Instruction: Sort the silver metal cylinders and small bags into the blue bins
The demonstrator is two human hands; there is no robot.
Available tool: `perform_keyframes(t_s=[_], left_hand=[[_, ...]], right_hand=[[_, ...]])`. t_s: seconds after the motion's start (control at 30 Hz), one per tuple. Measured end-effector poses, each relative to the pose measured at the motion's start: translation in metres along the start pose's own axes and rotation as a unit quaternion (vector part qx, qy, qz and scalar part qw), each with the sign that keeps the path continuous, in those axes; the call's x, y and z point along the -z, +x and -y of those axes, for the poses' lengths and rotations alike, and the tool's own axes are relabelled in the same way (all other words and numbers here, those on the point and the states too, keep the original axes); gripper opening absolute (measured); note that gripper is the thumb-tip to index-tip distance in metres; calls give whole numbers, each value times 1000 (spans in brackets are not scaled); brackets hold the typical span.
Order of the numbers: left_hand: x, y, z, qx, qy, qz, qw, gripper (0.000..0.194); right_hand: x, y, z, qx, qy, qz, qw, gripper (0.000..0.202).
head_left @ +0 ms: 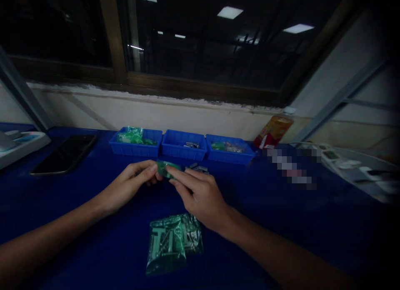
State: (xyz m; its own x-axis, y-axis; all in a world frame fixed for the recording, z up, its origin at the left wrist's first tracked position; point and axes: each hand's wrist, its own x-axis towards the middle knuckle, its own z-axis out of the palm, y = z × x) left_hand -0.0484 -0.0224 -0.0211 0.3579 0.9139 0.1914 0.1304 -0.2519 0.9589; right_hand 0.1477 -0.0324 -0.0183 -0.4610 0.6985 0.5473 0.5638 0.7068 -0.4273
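Note:
A small green plastic bag is between my two hands, near the middle of the blue table. My left hand pinches its left end between thumb and fingers. The fingers of my right hand press on its right side. Just behind my right hand lie small metal parts, partly covered by it. Nearer to me, filled green bags with metal pieces inside lie flat on the table.
Three blue bins, left, middle and right, stand along the back, holding green bags and small parts. A phone and a white device lie left. A red-yellow packet and a tray are right.

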Motion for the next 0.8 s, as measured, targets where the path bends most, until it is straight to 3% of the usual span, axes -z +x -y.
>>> perform_keyframes(t_s=[0.13, 0.2, 0.27, 0.33, 0.4, 0.5, 0.57, 0.67, 0.73, 0.8], left_hand=[[-3, 2, 6, 32, -78, -19, 996, 16], [-5, 0, 5, 0, -39, -55, 998, 13], [-6, -3, 2, -65, 64, -99, 991, 11], [-6, -7, -2, -159, 195, -121, 960, 13], [-4, -10, -6, -253, 301, -117, 912, 19], [-2, -11, -10, -317, 378, -100, 864, 25], [-3, -11, -9, -295, 392, -75, 868, 24], [-7, -13, -8, -202, 369, 16, 907, 34], [-11, -17, -9, -146, 341, 96, 924, 57], [-15, -23, -11, -125, 328, 161, 923, 78]], right_hand=[[0, 0, 0, 1, -20, 44, 999, 38], [2, 0, 3, -14, 10, 40, 999, 37], [4, 0, 8, -49, 66, 35, 996, 34], [4, 1, 12, -97, 136, 27, 985, 30], [3, 1, 15, -143, 197, 22, 970, 28], [0, 2, 13, -182, 237, 33, 954, 35], [2, 6, 8, -168, 200, 32, 965, 34], [19, 14, -8, -84, 18, -67, 994, 26], [37, 20, -24, -63, -101, -170, 978, 25], [58, 24, -43, -100, -179, -244, 948, 28]])
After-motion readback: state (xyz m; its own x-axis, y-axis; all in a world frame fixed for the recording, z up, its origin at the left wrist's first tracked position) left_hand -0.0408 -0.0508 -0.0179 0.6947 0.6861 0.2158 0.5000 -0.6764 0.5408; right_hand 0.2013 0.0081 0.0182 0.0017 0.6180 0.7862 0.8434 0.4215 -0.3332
